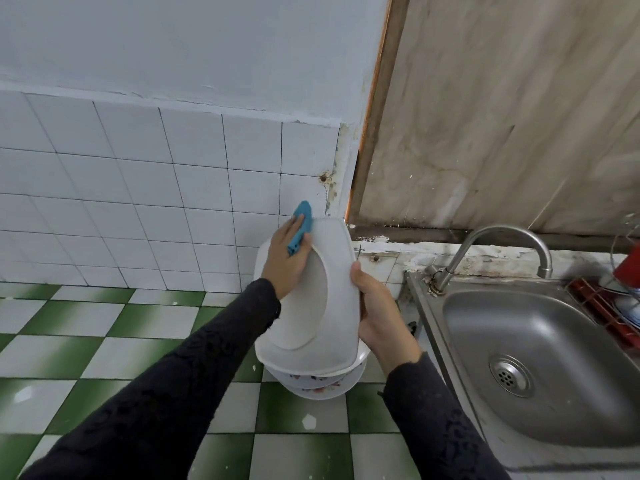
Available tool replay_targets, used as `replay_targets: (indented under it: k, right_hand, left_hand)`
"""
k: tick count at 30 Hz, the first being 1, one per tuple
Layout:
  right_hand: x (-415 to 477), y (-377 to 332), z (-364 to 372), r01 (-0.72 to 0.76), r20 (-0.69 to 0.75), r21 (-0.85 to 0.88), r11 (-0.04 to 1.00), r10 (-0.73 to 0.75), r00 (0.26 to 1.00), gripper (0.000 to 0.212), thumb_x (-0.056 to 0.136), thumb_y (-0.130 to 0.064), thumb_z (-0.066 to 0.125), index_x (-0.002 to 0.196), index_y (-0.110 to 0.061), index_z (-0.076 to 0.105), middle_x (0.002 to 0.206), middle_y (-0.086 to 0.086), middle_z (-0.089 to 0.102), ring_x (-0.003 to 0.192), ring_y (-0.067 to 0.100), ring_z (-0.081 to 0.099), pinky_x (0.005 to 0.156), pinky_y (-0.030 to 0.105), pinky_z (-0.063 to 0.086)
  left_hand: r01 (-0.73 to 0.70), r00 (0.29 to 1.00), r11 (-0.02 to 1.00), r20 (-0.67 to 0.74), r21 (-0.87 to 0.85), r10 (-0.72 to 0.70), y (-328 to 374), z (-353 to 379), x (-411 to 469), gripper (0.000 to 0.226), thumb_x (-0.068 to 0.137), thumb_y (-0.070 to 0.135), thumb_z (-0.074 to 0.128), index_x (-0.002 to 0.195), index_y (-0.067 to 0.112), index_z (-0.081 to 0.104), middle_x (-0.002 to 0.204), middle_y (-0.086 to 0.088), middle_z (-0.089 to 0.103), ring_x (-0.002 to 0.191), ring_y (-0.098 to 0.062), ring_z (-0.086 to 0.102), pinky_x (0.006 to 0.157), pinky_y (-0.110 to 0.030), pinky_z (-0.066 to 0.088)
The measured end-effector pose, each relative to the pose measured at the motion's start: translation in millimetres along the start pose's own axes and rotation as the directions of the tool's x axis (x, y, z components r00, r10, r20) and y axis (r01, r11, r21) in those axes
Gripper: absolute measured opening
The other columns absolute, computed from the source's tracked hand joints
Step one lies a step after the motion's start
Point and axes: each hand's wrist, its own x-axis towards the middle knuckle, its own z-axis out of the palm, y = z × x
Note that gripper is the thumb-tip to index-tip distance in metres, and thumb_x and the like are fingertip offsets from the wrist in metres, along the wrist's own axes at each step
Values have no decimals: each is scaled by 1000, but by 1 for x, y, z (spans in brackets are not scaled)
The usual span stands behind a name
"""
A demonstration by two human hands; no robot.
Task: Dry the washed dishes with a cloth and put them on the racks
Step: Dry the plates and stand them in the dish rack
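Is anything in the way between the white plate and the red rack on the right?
Yes: the tap arches over the sink between the plate and the rack, at the basin's back. Passing in front of it looks open. The rack is cut off by the frame edge.

Steel sink (pixel 485 327) is set at the right edge of your green-and-white checkered counter (pixel 104 341), with a round drain (pixel 508 375) in the basin floor. Curved faucet (pixel 498 237) rises from the sink's back left corner, its spout arcing to your right. White tiled wall (pixel 138 202) runs along the counter's back edge. You can see a small hole (pixel 323 177) in a tile near the corner. Worn marbled panel (pixel 502 116) stands behind the sink.
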Motion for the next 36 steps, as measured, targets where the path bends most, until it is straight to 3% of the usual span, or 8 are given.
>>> replay_targets:
  k: [6,8,11,15,21,27,31,36]
  right_hand:
    - [0,1,0,23,-5,-25,999,-23,1000,33,104,-31,52,120,-6,66,111,17,74,101,31,72,88,46,59]
    - [1,1,-1,25,-12,-30,999,-25,1000,33,104,-31,52,119,-5,66,110,17,75,100,31,72,87,45,59]
    - [2,-1,-5,30,-27,0,1000,-30,999,32,104,-30,52,118,-4,67,106,13,76,93,26,74,79,41,59]
    - [3,0,-6,38,-69,173,984,-27,997,31,104,-30,52,117,-6,67,107,12,76,96,26,74,83,44,57]
    - [8,2,8,73,-170,349,934,-13,985,42,105,-38,47,124,-4,63,107,14,74,100,29,68,76,44,55]
    - [7,1,0,30,-175,465,885,58,983,40,105,-41,47,116,-6,63,112,20,70,106,37,63,107,58,43]
    - [3,-5,1,29,-251,444,896,93,963,26,106,-30,50,105,-7,61,95,15,69,89,31,64,96,56,47]
    - [8,-15,-10,100,-212,289,952,-38,976,4,96,-6,62,96,-3,65,87,10,74,74,19,73,64,30,61]
  left_hand:
    - [-368,925,898,198,243,325,11,18,-22,56,100,38,38,153,29,22,162,6,18,151,-11,9,124,-35,5]
    - [-299,953,933,112,202,282,5,12,-14,55,101,42,39,152,29,27,161,5,24,149,-13,17,124,-38,12]
    - [16,998,998,-57,62,-13,-18,-9,-1,51,103,33,46,151,21,33,156,-3,34,142,-21,33,121,-44,25]
    - [189,982,980,-3,58,-189,-52,-20,-21,57,104,39,40,156,26,20,162,-1,21,148,-22,22,122,-45,18]
    - [-190,970,948,196,256,142,-29,13,-91,63,99,53,31,155,38,8,164,15,7,151,-6,1,124,-45,9]
    - [-554,832,700,321,450,452,-42,-5,-109,76,95,55,52,157,28,17,164,7,16,150,-14,13,120,-45,19]
    - [-647,757,608,290,460,585,-45,-21,-102,74,87,42,66,150,21,33,156,0,34,142,-19,35,112,-46,39]
    - [-638,750,653,136,410,648,-20,-31,-86,56,94,37,62,144,21,42,144,0,49,127,-15,51,106,-32,46]
